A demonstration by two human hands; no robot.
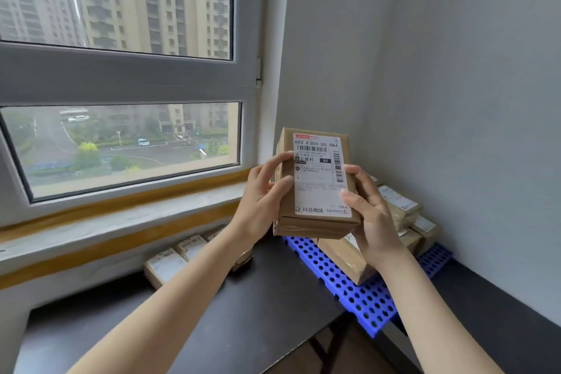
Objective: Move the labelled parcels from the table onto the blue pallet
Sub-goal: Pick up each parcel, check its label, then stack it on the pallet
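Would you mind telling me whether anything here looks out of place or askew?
Only the blue pallet: its near corner juts past the table edge, unsupported. The parcel looks intact.

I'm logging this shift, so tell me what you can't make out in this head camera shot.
- Held parcel: back and underside, hidden behind its own label face and both hands, left hand, right hand.
- Parcels on the table: how many, the left forearm covers some.
- Parcels on the blue pallet: labels too small to read.
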